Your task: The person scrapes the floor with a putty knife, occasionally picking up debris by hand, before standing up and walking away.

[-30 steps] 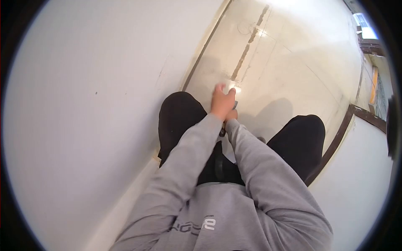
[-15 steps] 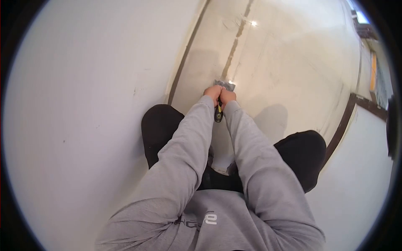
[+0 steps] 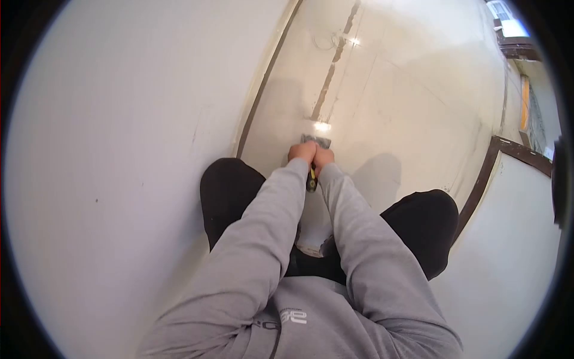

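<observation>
right, both bare hands are close together around one tool, a flat scraper (image 3: 317,141) with a wide grey metal blade and a black handle with yellow parts (image 3: 311,181). the left hand (image 3: 302,152) is closed on it from the left side and the right hand (image 3: 323,158) from the right, the two touching just behind the blade; how each finger wraps the handle cannot be told. the handle's end pokes out below the hands, towards the body. the blade is at the pale cream, glossy surface (image 3: 412,90), just short of the lower end of a ragged brown strip (image 3: 324,90) that runs away from the person; whether its edge presses down is too small to tell. a bright patch of glare shines between blade and strip. the arms, in light grey sleeves (image 3: 257,230), reach forward between two black-clad knees (image 3: 230,188). a smooth white wall (image 3: 119,149) stands on the left, and a dark brown wooden frame (image 3: 481,182) on the right.
</observation>
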Available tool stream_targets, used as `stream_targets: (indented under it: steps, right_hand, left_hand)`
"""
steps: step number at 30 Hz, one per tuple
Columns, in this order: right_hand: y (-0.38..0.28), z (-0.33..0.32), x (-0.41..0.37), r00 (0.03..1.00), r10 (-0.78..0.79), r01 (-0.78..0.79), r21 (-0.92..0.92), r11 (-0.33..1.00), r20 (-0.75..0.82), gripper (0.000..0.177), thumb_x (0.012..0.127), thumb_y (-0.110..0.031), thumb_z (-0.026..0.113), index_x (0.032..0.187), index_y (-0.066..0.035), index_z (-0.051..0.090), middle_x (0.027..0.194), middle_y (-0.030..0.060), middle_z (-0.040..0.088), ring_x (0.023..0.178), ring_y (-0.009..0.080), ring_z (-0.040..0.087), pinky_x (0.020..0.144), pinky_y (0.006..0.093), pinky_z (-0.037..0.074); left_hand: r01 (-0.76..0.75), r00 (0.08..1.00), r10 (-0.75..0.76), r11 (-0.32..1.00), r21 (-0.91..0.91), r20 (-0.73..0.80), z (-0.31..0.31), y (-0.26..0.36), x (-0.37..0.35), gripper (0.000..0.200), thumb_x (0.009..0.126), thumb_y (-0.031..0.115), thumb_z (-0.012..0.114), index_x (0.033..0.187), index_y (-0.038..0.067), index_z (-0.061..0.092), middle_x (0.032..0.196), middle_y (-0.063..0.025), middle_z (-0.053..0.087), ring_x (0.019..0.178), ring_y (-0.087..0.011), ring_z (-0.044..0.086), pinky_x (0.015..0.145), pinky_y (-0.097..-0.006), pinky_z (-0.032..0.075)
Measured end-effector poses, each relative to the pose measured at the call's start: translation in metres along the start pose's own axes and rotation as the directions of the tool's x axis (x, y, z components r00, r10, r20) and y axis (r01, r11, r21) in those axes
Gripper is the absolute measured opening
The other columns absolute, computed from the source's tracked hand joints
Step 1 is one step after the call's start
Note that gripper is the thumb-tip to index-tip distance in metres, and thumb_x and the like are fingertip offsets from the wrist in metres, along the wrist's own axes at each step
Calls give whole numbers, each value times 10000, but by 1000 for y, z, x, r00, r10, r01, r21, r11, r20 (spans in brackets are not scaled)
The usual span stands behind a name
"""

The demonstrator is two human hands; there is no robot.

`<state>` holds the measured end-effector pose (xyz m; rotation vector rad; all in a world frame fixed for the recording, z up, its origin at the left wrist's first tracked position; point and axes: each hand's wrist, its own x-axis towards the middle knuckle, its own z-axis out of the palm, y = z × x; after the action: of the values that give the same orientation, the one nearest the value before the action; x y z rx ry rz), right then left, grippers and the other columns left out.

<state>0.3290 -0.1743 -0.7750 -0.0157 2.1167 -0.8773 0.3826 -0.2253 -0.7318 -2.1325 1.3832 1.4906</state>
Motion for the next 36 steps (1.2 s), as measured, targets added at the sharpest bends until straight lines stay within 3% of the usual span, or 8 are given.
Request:
stream_targets:
  steps: [4, 10, 13, 19, 23, 26, 28, 36]
  right_hand:
    - [-37, -4, 31, 967, 237, -256, 368, 894, 97, 499, 869, -357, 629, 924, 138, 628, 878, 218, 681, 743, 287, 657, 616, 433, 493]
    - [-40, -15, -18, 978, 205, -184, 316, 931, -35, 489, 840, -302, 662, 1003, 155, 604, 987, 255, 673, 872, 336, 672, 702, 401, 518]
    - [-68, -19, 10, 942, 325, -335, 306, 891, 85, 497, 852, -332, 636, 980, 148, 608, 907, 253, 678, 842, 328, 673, 691, 406, 515]
    - [-12, -7, 0, 981, 188, -173, 222, 960, -45, 549, 840, -362, 644, 988, 165, 608, 984, 288, 665, 908, 336, 667, 761, 409, 508]
    - [-35, 1, 59, 967, 233, -255, 379, 889, 105, 514, 843, -332, 633, 997, 158, 612, 995, 276, 669, 906, 328, 670, 768, 401, 512]
    - [-27, -4, 53, 966, 189, -214, 136, 967, 177, 487, 861, -323, 616, 971, 152, 620, 952, 261, 679, 874, 316, 675, 731, 399, 516]
    - [-20, -2, 35, 974, 203, -223, 300, 927, 97, 468, 864, -314, 616, 955, 145, 624, 938, 258, 680, 865, 313, 676, 719, 401, 516]
    - [-10, 12, 83, 982, 185, -182, 329, 927, 20, 383, 862, -280, 645, 929, 97, 626, 837, 173, 677, 744, 251, 641, 617, 412, 487]
  left_hand:
    - [212, 967, -139, 902, -376, 213, -9, 61, 13, 456, 735, 253, 681, 1035, -89, 650, 1073, -214, 671, 964, -282, 644, 794, -352, 506]
    - [-61, 997, 65, 994, 90, -48, 2, 23, 11, 397, 735, 254, 665, 962, -72, 657, 959, -201, 677, 825, -285, 650, 688, -384, 517]
    - [150, 981, -100, 936, -319, 169, 7, 51, 40, 398, 749, 265, 635, 946, -80, 657, 951, -198, 683, 835, -274, 654, 694, -380, 518]
    - [-83, 995, 85, 996, 32, -56, 1, 26, 6, 362, 732, 257, 632, 864, -80, 651, 895, -193, 676, 785, -266, 628, 684, -380, 491]
    - [67, 981, -17, 966, -250, 194, -8, 84, 26, 356, 703, 249, 678, 853, -73, 656, 858, -170, 680, 744, -250, 634, 658, -375, 504]
    - [9, 989, 23, 977, -213, 147, -10, 71, 13, 363, 698, 258, 697, 853, -69, 663, 846, -163, 682, 716, -242, 632, 625, -382, 501]
    - [-45, 999, 44, 996, -73, -7, -1, 43, 17, 375, 695, 269, 709, 859, -65, 669, 839, -164, 681, 711, -237, 632, 600, -386, 497]
    - [13, 982, 49, 946, -324, 184, 10, 72, 51, 339, 723, 248, 662, 838, -71, 660, 808, -140, 679, 682, -227, 624, 538, -372, 477]
